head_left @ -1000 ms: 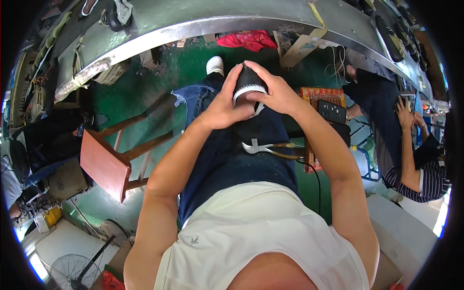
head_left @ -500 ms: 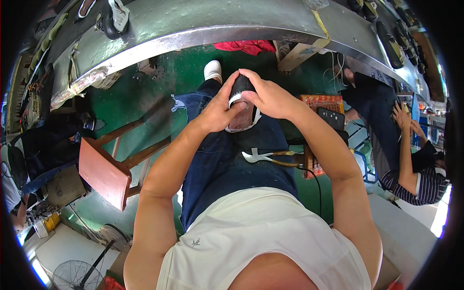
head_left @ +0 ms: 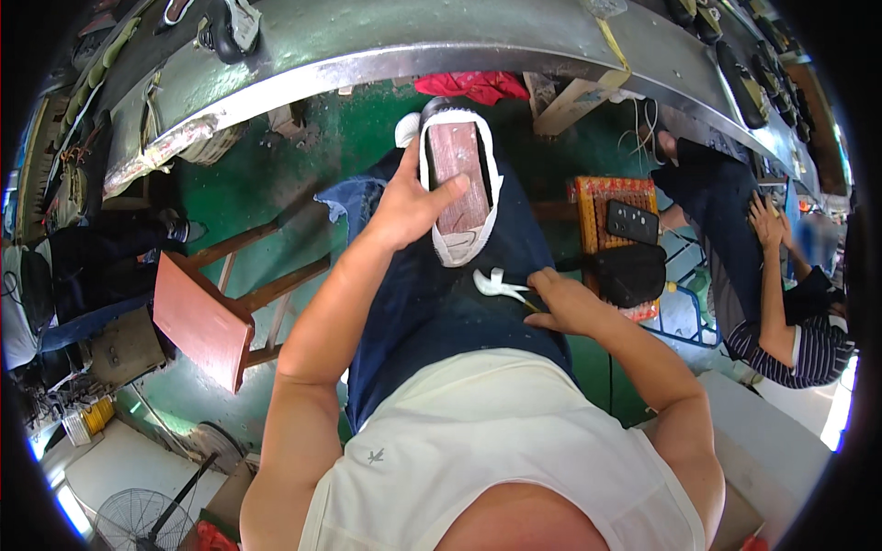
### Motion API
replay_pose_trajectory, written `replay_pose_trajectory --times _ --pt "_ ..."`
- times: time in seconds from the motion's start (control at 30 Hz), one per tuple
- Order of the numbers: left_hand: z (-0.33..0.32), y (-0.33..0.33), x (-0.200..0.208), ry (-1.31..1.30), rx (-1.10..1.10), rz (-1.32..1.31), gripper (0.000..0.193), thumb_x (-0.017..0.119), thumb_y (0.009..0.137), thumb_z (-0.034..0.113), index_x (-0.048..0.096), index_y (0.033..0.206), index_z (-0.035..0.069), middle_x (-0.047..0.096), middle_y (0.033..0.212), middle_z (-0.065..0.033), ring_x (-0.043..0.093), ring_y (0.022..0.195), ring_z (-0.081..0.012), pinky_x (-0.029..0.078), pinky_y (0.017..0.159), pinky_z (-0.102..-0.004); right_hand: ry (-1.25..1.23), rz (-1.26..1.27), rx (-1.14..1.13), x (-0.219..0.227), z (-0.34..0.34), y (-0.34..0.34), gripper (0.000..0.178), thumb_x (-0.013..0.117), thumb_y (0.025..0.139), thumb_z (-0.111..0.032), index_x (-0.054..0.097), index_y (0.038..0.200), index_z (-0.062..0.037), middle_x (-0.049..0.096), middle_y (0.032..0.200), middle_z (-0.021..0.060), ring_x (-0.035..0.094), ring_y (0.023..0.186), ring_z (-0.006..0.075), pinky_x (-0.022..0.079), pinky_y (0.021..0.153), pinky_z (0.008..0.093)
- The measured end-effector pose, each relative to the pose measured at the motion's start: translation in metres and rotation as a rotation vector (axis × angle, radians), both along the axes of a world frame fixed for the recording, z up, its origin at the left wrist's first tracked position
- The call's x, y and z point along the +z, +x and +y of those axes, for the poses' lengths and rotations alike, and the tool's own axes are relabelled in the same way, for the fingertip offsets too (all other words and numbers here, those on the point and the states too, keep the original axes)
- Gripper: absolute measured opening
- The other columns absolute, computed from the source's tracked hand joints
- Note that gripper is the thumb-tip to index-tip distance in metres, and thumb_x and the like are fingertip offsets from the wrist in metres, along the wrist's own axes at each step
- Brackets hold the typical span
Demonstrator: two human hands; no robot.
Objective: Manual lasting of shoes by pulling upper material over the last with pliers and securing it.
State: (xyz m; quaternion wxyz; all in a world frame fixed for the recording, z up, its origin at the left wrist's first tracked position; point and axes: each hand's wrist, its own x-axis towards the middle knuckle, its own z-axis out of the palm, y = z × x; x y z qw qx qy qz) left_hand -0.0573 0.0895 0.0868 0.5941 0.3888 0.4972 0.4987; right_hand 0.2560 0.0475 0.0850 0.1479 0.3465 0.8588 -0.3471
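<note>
My left hand is closed on the left side of a shoe upper stretched over a last, its thumb lying across the reddish-brown sole side. The upper is black at the toe with a white turned-in edge, and it stands sole side up over my thighs. Below it, on my lap, lies a pair of lasting pliers with a silver hammer-like head. My right hand has its fingers round the handles, which it mostly hides.
A metal-topped bench curves across the front, with shoes on it. A beaded seat at my right bears a black phone and a black pouch. A wooden stool is at left. Co-workers sit on both sides.
My right hand has left the shoe and come down to the pliers' handles. My left hand alone holds the shoe, now shown with its sole side in full view.
</note>
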Motion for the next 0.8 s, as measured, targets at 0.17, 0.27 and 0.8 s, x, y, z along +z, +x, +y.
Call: replay_pose_trajectory --times 0.17,0.27,0.8 --pt "-0.03 0.016 -0.077 -0.248 -0.115 0.442 0.051 0.062 0.097 0.032 0.06 0.137 0.001 0.071 0.118 -0.0158 0.067 0.105 -0.0238 0.05 0.096 -0.0358 -0.391 0.159 -0.354 0.013 -0.007 0.033 0.052 0.08 0.082 -0.021 0.055 0.122 -0.0014 0.067 0.1 0.0111 0.065 0.085 0.0222 0.053 0.081 0.0363" --pt "-0.043 0.024 -0.089 -0.316 -0.057 0.421 0.043 0.057 0.092 0.015 0.063 0.132 -0.002 0.072 0.111 -0.0165 0.069 0.096 -0.023 0.053 0.088 -0.0345 -0.724 0.458 -0.643 0.012 -0.012 0.039 0.034 0.07 0.09 -0.018 0.058 0.117 -0.0011 0.068 0.099 0.0062 0.063 0.083 0.0144 0.052 0.074 0.0321" --pt "-0.111 0.025 -0.063 -0.234 -0.325 0.413 0.118 0.087 0.073 0.018 0.009 0.159 -0.003 0.044 0.152 -0.0246 0.045 0.141 -0.0291 0.033 0.118 -0.0332 0.336 0.083 0.152 0.03 0.013 -0.036 0.043 0.06 0.086 -0.005 0.054 0.126 0.01 0.065 0.11 0.0216 0.065 0.104 0.0374 0.055 0.084 0.0434"
